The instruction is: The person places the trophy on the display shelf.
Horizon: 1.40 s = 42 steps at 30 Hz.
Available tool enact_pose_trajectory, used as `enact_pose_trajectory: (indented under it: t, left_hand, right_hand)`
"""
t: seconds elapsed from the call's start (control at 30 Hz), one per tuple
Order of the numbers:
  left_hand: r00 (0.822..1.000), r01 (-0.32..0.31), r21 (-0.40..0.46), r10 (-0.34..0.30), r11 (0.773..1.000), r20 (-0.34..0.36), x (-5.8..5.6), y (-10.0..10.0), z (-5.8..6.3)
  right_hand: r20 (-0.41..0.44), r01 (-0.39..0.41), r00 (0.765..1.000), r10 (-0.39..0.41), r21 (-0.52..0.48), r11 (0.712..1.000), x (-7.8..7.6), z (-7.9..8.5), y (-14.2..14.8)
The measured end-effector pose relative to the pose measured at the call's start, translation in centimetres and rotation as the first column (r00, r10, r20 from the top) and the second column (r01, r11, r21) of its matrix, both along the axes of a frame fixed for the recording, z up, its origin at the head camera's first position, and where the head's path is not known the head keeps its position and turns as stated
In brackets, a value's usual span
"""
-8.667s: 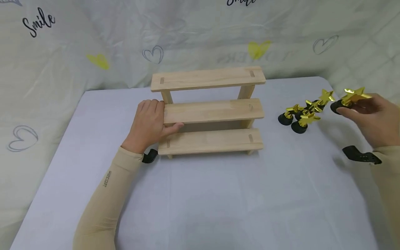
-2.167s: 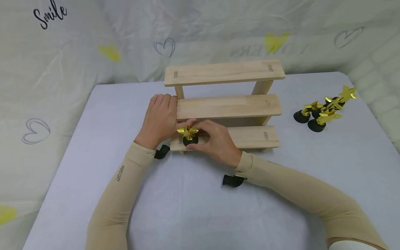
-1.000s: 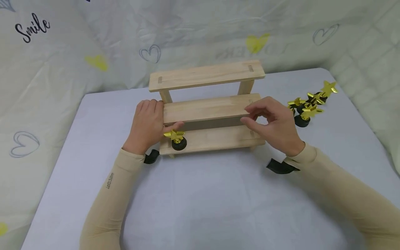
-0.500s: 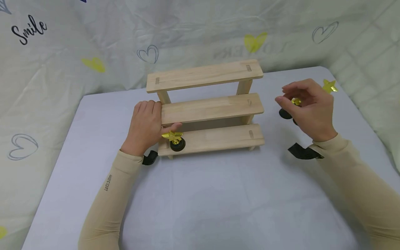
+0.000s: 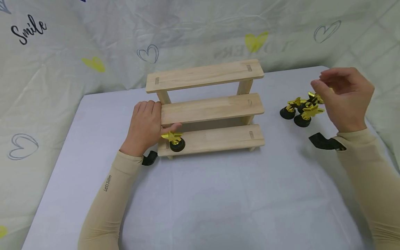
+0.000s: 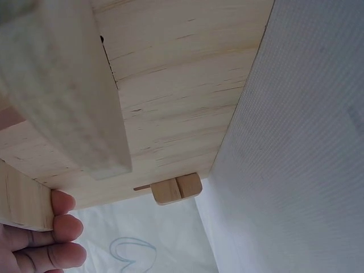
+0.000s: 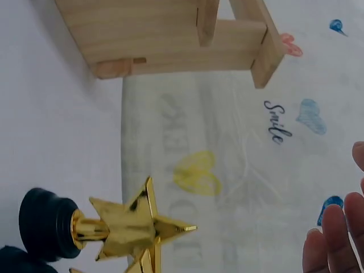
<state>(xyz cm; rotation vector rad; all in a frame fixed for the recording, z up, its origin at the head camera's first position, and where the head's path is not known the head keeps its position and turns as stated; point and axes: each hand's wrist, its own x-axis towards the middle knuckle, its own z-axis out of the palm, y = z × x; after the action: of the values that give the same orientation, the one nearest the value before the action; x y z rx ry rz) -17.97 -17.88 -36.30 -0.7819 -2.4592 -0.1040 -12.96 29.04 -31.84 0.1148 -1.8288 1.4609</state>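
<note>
stand (image 5: 212, 108) gripped at its left end by your left hand (image 5: 144, 123); your right hand (image 5: 350, 95), grip released, hovers near the trophies (image 5: 311, 111).

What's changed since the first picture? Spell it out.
The right hand carried a trophy left onto the bottom shelf, let go, and moved back right, near the other trophies. The left hand still grips the stand.
</note>
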Motion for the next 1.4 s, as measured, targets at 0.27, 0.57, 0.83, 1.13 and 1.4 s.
enact_pose_trajectory:
  t: [0.27, 0.57, 0.83, 1.13, 1.4]
  left_hand:
    - [1.000, 0.005, 0.008, -0.005, 1.000, 0.004, 0.0, 0.1, -0.1]
    - [1.000, 0.006, 0.005, -0.006, 1.000, -0.003, -0.1, 0.0, -0.2]
    - [1.000, 0.006, 0.011, -0.005, 1.000, -0.006, -0.1, 0.0, -0.3]
    - [1.000, -0.001, 0.015, 0.001, 1.000, 0.011, -0.1, 0.1, -0.3]
    - [1.000, 0.009, 0.015, -0.009, 1.000, 0.009, -0.2, 0.0, -0.2]
  right_hand:
    - [0.153, 0.251, 0.953, -0.260, 0.078, 0.965, -0.9, -1.4, 3.8]
    - [0.226, 0.368, 0.897, -0.381, 0.097, 0.925, -1.7, -2.9, 6.4]
    - [0.403, 0.391, 0.841, -0.361, 0.009, 0.920, -2.4, -4.3, 8.6]
    - [0.544, 0.361, 0.803, -0.244, -0.116, 0.925, -3.0, -6.2, 10.8]
    - [0.557, 0.282, 0.811, -0.177, -0.107, 0.954, -3.2, -7.5, 11.5]
